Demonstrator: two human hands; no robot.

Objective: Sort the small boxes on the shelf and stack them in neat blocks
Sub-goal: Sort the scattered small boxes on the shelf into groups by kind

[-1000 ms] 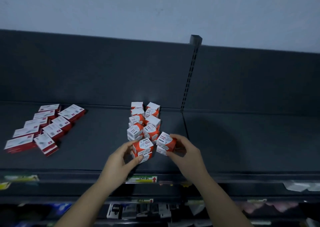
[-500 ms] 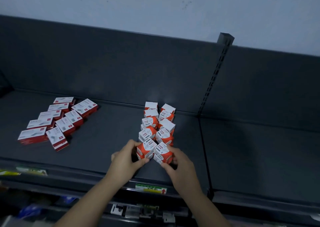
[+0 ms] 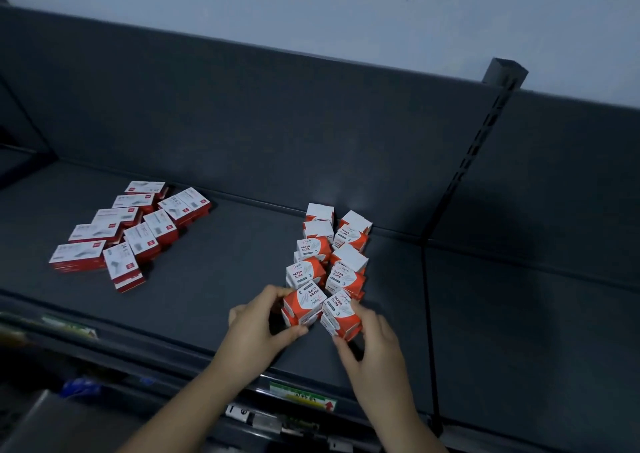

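**Two hands at shelf [image 3: 207, 296] front edge**

Flat red-white boxes [image 3: 131, 231] loosely grouped toward left end. Paper-clip boxes [image 3: 332, 255] in double row, back panel to front edge. Left hand [image 3: 256, 328] grips front-left stack [image 3: 304, 305]; right hand [image 3: 374, 345] grips front-right stack [image 3: 341, 317].

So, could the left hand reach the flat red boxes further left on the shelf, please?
Probably yes: only shelf surface lies between the left hand and the flat red boxes, though it grips a paper-clip stack.

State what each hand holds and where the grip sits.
The left hand pinches the front-left paper-clip stack across its left side; right hand pinches the front-right stack at its right near corner.
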